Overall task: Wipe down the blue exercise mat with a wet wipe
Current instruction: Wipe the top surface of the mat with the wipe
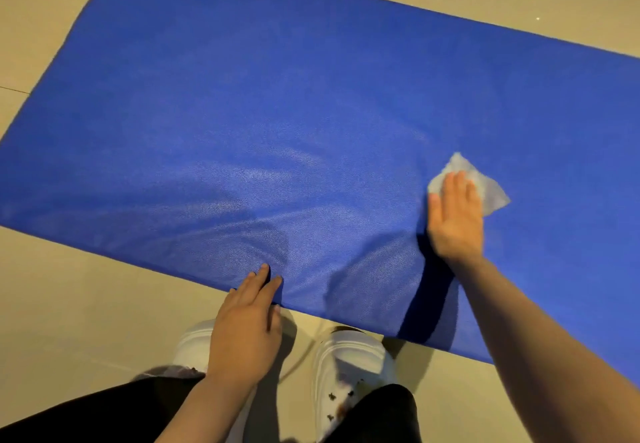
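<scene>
— Item status?
— Blue mat point(277, 96): damp sheen between my hands; beyond them looks dry. Right hand point(455, 216) flat, pressing wet wipe point(491, 190); left hand point(247, 321) flat, steadying the near edge.

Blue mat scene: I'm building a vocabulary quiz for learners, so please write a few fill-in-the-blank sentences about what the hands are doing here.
1. The right hand presses a white ____ flat against the blue mat.
2. The left hand rests its fingers on the mat's near ____.
3. The mat lies on a beige tiled ____.
4. Below the left hand, the person wears white ____.

Missing words: wipe; edge; floor; shoes
</scene>
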